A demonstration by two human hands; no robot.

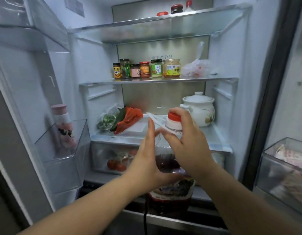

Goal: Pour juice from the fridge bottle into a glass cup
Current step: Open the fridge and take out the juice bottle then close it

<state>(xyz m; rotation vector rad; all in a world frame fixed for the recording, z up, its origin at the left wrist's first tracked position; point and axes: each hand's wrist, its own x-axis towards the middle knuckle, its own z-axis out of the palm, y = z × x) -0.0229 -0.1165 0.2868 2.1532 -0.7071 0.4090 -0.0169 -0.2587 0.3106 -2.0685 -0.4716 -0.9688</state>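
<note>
A large juice bottle point(169, 187) with dark red juice, a printed label, a white handle and a red cap point(174, 116) hangs in front of the open fridge, held between both hands. My right hand point(187, 141) curls round the bottle's neck just below the cap. My left hand point(147, 160) lies flat against the bottle's left side with straight fingers pointing up. No glass cup is in view.
The fridge stands open. The middle shelf point(157, 80) carries several jars and a plastic bag. The lower shelf holds bagged vegetables point(119, 121) and a white ceramic pot point(200, 110). A crisper drawer with tomatoes point(118, 164) sits below. A pink bottle point(63, 122) stands in the left door bin.
</note>
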